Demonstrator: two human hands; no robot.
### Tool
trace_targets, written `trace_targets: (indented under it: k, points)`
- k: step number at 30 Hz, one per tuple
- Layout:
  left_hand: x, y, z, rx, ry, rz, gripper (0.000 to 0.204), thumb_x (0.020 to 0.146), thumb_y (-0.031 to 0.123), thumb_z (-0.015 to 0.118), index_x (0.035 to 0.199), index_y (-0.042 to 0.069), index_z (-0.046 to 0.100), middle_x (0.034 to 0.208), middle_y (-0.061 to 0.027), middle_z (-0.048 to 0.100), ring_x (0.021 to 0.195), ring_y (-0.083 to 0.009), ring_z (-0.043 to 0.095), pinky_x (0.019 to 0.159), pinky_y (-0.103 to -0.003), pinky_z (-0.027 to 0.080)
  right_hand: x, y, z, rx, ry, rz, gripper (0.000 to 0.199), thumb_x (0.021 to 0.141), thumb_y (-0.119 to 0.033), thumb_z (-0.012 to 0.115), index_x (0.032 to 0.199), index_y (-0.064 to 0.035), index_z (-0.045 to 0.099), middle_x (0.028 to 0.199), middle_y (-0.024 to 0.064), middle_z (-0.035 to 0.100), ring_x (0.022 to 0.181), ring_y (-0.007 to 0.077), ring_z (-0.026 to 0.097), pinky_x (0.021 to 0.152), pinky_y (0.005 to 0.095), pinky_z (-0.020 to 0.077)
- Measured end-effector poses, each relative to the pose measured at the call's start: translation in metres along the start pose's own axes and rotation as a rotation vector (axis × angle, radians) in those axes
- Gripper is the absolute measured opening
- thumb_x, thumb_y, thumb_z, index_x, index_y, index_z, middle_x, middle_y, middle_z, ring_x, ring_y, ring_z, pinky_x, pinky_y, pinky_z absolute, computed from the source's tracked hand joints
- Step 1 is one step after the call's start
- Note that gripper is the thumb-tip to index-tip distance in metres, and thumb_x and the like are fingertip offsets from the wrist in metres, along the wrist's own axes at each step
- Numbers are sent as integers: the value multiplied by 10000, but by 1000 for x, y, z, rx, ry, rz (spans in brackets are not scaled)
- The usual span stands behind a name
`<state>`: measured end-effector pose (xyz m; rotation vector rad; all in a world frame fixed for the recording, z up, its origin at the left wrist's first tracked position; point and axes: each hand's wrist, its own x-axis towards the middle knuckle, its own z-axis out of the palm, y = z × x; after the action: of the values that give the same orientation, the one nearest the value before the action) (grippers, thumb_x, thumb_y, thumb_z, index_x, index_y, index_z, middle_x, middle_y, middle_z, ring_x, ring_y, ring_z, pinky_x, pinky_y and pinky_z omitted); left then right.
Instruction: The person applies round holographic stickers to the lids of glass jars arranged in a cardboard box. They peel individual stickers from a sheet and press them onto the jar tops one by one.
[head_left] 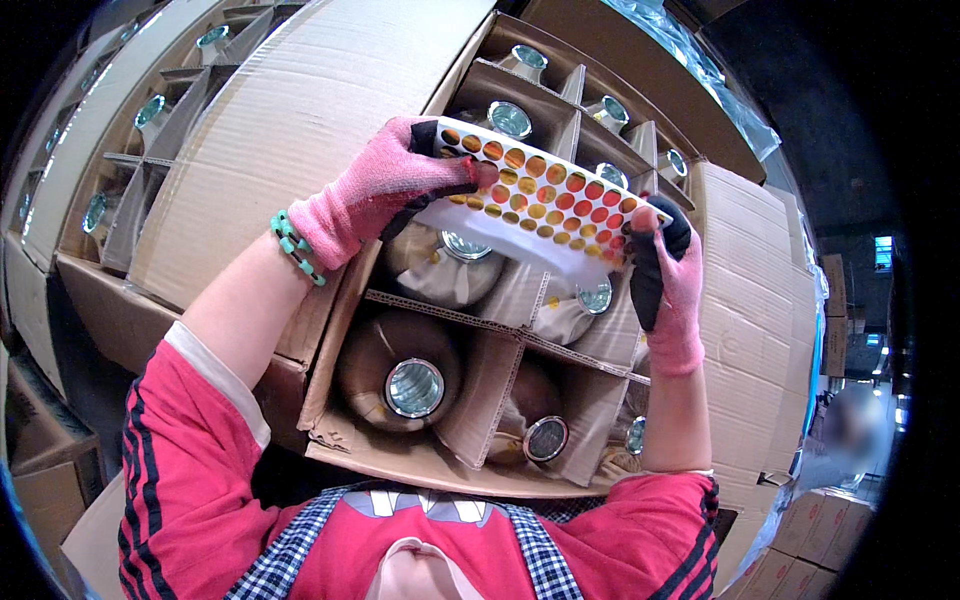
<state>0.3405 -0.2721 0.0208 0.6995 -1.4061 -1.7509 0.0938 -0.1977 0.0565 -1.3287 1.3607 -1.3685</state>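
1. Carefully, I'm gripping the sticker sheet (545,205) above the open carton (420,455), left hand (385,185) clamped on its left end.
2. I'm pinching the right end with my right hand (665,275), fingers closed on it.
3. I'm judging it best to keep the sheet flat over the capped bottles (415,388) while peeling.

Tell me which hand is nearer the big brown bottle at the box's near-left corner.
Left. The left hand grips the sticker sheet above and left of that bottle; the right hand holds the sheet's far end, farther off.
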Motion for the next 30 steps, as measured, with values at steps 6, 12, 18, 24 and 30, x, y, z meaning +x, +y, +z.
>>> trace_targets:
  k: [6, 12, 18, 24, 30]
  points:
    - [2, -5, -5, -43, 11, 54, 302, 722, 109, 631, 990, -4, 549, 861, -62, 612, 774, -127, 584, 729, -250, 473, -1, 2, -4, -109, -30, -24, 379, 631, 81, 616, 997, 5, 555, 932, 52, 596, 851, 116, 556, 776, 244, 443]
    - [2, -10, -14, -272, -84, 76, 330, 749, 124, 630, 1033, -18, 540, 911, -66, 595, 823, -109, 569, 741, -228, 474, -4, -12, 5, -104, -71, -32, 368, 658, 89, 579, 1017, 21, 542, 951, 67, 591, 882, 110, 541, 800, 243, 437]
    - [3, -6, -9, -134, -60, 104, 372, 734, 180, 640, 1011, -46, 539, 916, -72, 596, 823, -120, 566, 738, -240, 465, -3, -17, 12, -6, -135, -189, 307, 692, 102, 498, 980, 25, 571, 921, 66, 603, 857, 97, 548, 798, 230, 432]
    - [1, -1, -6, -136, -66, 140, 507, 730, 237, 634, 1108, -62, 476, 1010, -89, 564, 858, -107, 546, 773, -239, 443, -6, -20, 16, 43, -97, -189, 308, 703, 113, 475, 986, 26, 561, 880, 63, 608, 811, 107, 568, 743, 240, 463]
    - [1, -3, -5, -183, -24, 181, 282, 787, 94, 560, 1048, -11, 552, 945, -31, 580, 833, -57, 526, 738, -194, 436, -5, -5, 10, -43, 7, -152, 236, 802, 15, 483, 1034, 0, 523, 911, 76, 584, 684, 119, 568, 609, 236, 473]
